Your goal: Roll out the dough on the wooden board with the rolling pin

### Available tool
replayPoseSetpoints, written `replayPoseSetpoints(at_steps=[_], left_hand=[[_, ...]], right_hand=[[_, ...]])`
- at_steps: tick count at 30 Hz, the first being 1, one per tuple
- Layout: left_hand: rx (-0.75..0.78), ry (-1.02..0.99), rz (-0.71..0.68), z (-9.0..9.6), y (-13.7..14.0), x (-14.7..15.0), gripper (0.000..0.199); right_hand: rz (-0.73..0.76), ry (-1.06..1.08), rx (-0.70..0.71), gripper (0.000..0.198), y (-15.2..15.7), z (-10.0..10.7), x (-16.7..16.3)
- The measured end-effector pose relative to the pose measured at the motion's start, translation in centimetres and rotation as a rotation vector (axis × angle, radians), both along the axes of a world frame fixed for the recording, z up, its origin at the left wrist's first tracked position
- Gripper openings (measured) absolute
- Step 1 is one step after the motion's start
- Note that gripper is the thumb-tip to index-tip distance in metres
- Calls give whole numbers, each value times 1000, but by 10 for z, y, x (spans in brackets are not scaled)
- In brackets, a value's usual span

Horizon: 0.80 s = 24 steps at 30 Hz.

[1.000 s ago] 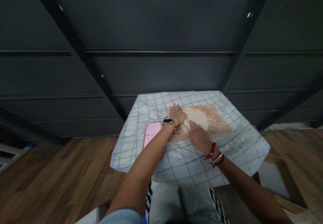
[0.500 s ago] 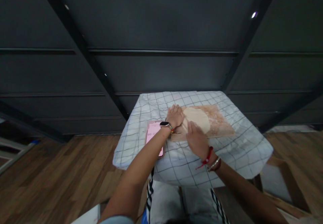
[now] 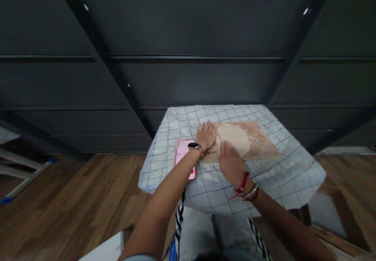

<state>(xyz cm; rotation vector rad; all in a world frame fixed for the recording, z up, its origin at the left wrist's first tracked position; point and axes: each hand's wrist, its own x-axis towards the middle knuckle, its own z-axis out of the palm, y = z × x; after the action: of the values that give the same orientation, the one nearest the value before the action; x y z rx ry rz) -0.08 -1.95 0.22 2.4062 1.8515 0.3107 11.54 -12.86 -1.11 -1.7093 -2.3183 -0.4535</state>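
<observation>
A thin, pale sheet of dough (image 3: 233,135) lies flat on a flour-dusted wooden board (image 3: 263,145). At the board's left end my left hand (image 3: 206,136) rests palm down with its fingers spread, right by the dough's left edge. My right hand (image 3: 231,165) reaches in from the near side, its fingers stretched out and their tips on the near edge of the dough. The thumb of that hand is not clearly visible. To the left, partly under my left forearm, a phone (image 3: 182,150) with a pink timer screen lies on the cloth.
A white checked cloth (image 3: 164,151) covers the small table. Dark wall panels (image 3: 199,84) stand right behind it. On the floor there is an open cardboard box (image 3: 337,218) at the right, and a white frame (image 3: 28,182) at the left.
The view has swung a little to the left, so everything sits further right. Both hands stay at about the same places on the board and dough, with only slight shifts.
</observation>
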Motion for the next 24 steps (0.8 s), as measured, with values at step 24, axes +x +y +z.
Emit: replayPoseSetpoints(at_steps=[24], left_hand=[[-13,34,86,4,-5,6,55]], right_hand=[[-17,-11,49,42,5,-2,5]])
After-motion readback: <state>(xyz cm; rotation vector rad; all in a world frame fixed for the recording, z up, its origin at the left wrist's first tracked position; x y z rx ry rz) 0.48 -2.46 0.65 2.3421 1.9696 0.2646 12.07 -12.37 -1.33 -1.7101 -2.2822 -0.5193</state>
